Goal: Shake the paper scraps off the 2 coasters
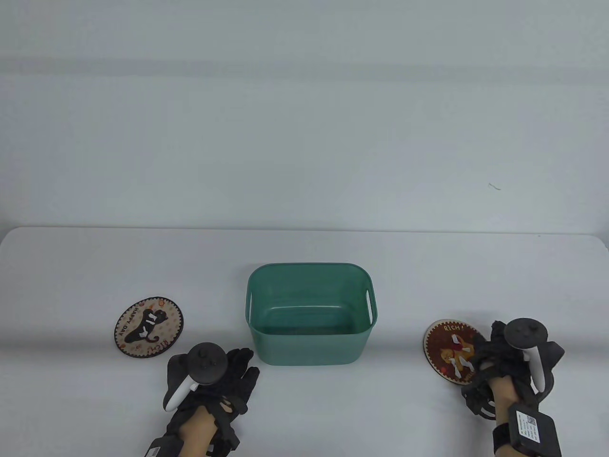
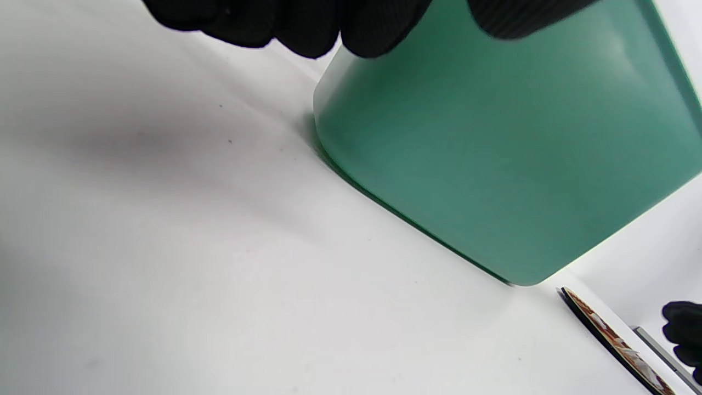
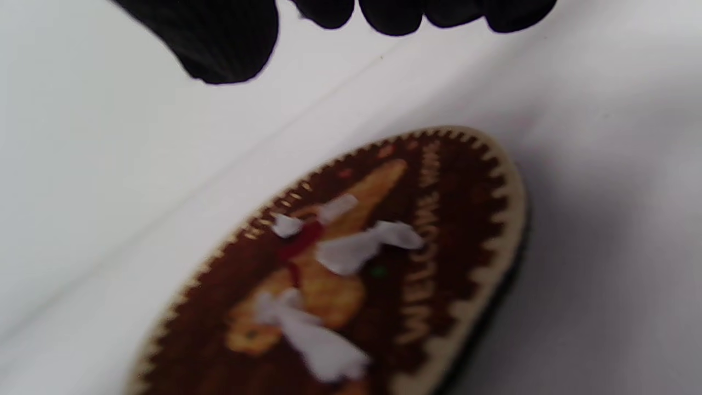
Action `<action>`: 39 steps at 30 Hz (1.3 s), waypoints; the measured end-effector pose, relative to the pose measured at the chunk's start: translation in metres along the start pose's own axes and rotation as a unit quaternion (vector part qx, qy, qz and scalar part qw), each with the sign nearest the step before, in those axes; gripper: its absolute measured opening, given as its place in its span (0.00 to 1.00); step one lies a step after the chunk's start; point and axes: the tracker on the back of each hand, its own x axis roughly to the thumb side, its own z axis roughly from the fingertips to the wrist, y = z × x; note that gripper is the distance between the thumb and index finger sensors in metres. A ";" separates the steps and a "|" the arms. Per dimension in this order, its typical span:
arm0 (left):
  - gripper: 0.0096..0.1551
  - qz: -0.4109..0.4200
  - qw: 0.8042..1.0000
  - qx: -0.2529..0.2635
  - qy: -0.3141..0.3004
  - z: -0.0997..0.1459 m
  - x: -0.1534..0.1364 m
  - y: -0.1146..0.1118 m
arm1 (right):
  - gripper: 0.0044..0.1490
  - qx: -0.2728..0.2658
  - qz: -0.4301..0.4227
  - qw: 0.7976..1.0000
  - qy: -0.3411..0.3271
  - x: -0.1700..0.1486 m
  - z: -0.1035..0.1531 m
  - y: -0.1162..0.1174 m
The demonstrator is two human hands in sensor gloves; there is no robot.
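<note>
Two round printed coasters lie flat on the white table. The left coaster [image 1: 148, 327] shows a black cat and carries white paper scraps [image 1: 151, 320]. The right coaster [image 1: 449, 350] [image 3: 417, 263] is dark red and holds several scraps [image 3: 340, 252]. My left hand [image 1: 233, 373] rests palm down on the table, fingers straight, between the left coaster and the bin, holding nothing. My right hand [image 1: 495, 362] hovers over the right coaster's right edge. Its fingertips [image 3: 395, 16] and thumb hang apart above the coaster, with nothing between them.
A green plastic bin [image 1: 311, 314] [image 2: 493, 137] with side handle slots stands between the coasters, its inside bare in the table view. Behind it the table's far edge [image 1: 304, 230] meets a white wall. In the left wrist view the right coaster [image 2: 614, 340] shows edge-on beyond the bin.
</note>
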 end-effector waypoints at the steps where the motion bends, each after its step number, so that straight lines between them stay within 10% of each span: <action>1: 0.38 0.001 1.000 -0.001 -0.001 0.000 0.000 0.000 | 0.46 0.000 0.022 1.000 0.007 -0.001 -0.002 0.002; 11: 0.38 0.006 1.000 -0.018 -0.009 -0.004 0.003 -0.005 | 0.48 0.076 0.124 0.989 0.041 -0.005 -0.027 0.022; 25: 0.37 0.004 1.000 -0.026 -0.005 -0.005 0.003 -0.007 | 0.43 -0.041 0.061 0.997 0.003 -0.001 -0.019 0.017; 39: 0.37 0.012 0.999 -0.028 -0.012 -0.001 0.005 -0.008 | 0.25 0.066 -0.214 0.975 0.004 -0.018 0.011 -0.004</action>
